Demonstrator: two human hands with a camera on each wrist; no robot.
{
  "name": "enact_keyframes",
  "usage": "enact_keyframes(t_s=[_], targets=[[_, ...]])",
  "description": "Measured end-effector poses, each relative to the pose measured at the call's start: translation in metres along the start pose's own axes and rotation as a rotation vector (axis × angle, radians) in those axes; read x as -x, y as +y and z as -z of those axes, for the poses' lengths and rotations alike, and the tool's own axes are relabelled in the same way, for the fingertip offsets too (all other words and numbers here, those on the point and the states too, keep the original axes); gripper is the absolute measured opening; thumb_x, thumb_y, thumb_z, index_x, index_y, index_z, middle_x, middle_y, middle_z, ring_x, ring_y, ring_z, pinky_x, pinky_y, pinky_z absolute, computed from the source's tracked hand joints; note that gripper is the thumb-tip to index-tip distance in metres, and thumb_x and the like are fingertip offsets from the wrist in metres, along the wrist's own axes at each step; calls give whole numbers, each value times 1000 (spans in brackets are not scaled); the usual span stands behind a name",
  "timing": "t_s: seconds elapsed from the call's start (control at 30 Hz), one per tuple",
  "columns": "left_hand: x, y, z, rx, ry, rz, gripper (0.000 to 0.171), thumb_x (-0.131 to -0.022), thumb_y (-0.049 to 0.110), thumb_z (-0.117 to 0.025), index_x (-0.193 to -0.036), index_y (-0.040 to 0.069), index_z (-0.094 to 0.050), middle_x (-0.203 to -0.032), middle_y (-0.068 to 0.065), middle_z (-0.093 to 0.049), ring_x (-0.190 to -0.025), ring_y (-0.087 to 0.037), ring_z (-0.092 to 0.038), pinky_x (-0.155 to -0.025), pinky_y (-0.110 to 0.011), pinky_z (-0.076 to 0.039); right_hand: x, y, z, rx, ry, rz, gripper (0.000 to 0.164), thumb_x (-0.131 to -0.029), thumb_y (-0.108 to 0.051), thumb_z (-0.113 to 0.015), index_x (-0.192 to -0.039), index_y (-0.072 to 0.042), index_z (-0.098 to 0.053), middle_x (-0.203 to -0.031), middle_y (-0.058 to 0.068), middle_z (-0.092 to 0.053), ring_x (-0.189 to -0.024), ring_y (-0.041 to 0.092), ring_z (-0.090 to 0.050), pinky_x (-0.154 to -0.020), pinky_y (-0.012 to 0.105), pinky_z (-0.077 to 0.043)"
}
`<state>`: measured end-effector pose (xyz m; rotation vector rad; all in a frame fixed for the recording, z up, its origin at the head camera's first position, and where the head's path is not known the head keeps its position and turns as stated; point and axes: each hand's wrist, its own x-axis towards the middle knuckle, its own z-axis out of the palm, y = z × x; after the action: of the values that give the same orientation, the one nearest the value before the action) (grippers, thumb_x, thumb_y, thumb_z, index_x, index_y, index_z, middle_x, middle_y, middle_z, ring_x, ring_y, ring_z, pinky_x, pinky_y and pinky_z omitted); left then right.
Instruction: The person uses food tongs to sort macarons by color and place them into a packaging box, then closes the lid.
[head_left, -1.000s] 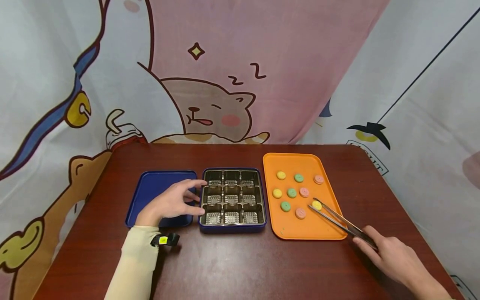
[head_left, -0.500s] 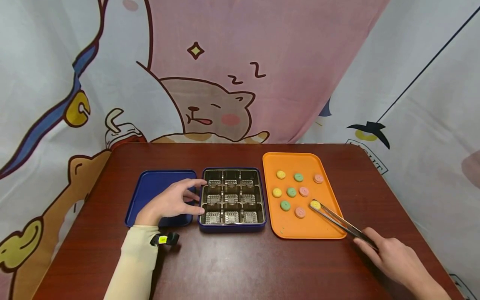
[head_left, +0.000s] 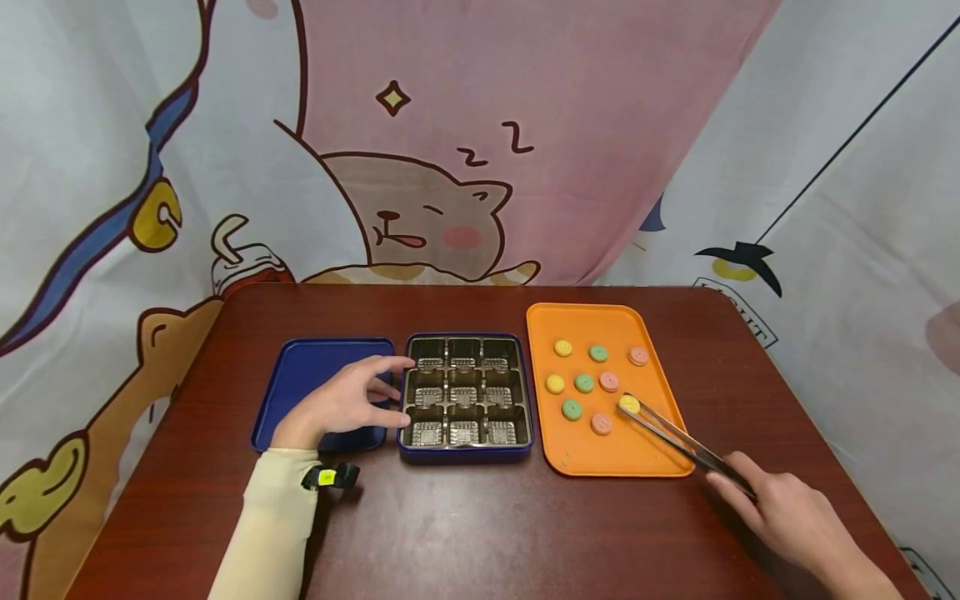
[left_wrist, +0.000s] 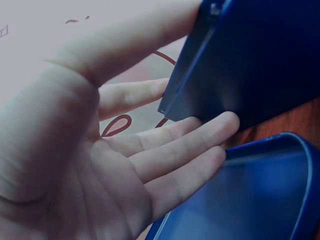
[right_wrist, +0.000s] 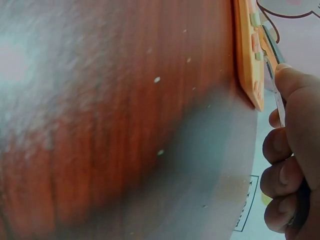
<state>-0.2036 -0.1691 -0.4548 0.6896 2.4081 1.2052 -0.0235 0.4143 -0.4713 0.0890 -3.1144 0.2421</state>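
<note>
Three o'clock: nine round pastel discs, none boxed yet, one between silver metal tongs in curled right fingers; left fingers spread against square blue nine-cell box.

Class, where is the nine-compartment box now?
In the head view, the box sits between the blue tray, left, and the orange tray, right; the left hand touches its left edge.

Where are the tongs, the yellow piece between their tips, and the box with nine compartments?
Tongs [head_left: 707, 459]: head view, on the arms.
Yellow piece [head_left: 629, 405]: head view, on its top.
Box [head_left: 466, 456]: head view, front wall.
</note>
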Motion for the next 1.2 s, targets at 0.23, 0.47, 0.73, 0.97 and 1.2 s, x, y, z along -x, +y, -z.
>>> enact_keyframes(t_s=[0.23, 0.47, 0.73, 0.97, 1.2], targets=[[0, 0, 0, 4, 0, -1, 86, -85, 29, -90, -158, 14, -47, -158, -17, -46, -117, -29, -70, -102, -52, -56, -5, -12, 9, 1, 16, 21, 22, -105, -43, -65, -106, -22, -56, -57, -9, -35, -51, 8, -35, -46, 30, -30], [-1, -1, 0, -3, 2, -4, 86, -85, 31, -91, -158, 15, -48, -157, -16, -46, -116, -27, -70, -102, -51, -56, -12, -28, 16, 9, 56, 76, 20, -103, -39, -70, -108, -22, -59, -58, -14, -38, -51, 4, -35, -47, 28, -31], [1, 1, 0, 14, 1, -4, 85, -85, 31, -91, -158, 16, -48, -158, -17, -45, -117, -28, -70, -103, -53, -56, -23, -46, 17, 4, 153, 185, 24, -97, -32, -78, -96, -26, -55, -58, -17, -29, -51, 0, -29, -46, 24, -27], [2, -1, 1, 10, 11, 4, 85, -85, 31, -91, -158, 17, -48, -158, -17, -45, -117, -27, -70, -102, -53, -56, -35, -65, 16, 0, 165, 254, 26, -93, -32, -82, -97, -26, -57, -59, -19, -30, -52, -1, -29, -47, 23, -27], [1, 2, 0, 22, 3, 0, 87, -85, 31, -91, -159, 15, -47, -158, -16, -46, -117, -27, -70, -102, -51, -56, -42, -81, 13, -29, 160, 326, 24, -94, -32, -81, -99, -27, -59, -57, -22, -28, -51, -3, -29, -46, 20, -28]])
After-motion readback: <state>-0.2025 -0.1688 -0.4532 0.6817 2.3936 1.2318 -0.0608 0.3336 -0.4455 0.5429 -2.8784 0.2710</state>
